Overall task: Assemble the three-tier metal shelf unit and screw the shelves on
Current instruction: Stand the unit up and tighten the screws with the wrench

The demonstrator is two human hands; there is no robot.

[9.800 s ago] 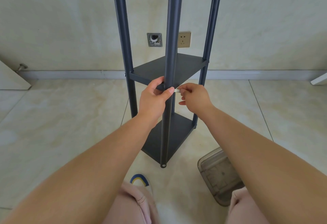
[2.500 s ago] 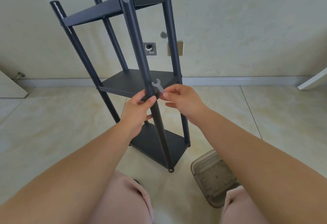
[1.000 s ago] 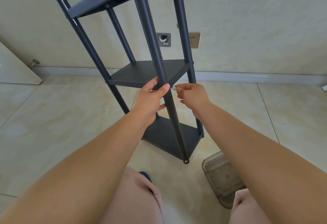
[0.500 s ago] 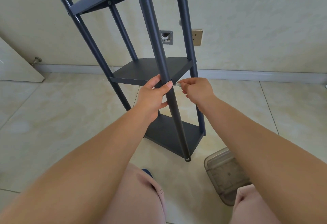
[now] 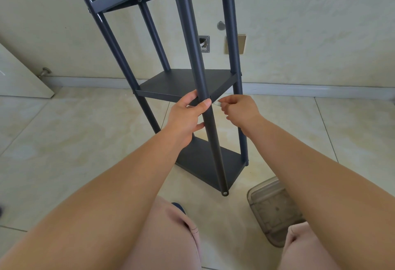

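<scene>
So all three shelves sat on the shelf unit (image 5: pixel 188 84); left hand (image 5: pixel 186 118) gripped the front post (image 5: pixel 198 73), right hand (image 5: pixel 239 109) pinched what looked like a small wrench (image 5: pixel 219 103), middle-shelf screw probably unfinished.

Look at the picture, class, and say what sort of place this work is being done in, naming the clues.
Most likely a sparsely furnished room in a home or flat. Clues: glossy beige floor tiles, a plastered wall with a wall socket above a skirting board, and a door stopper low at the left.
</scene>
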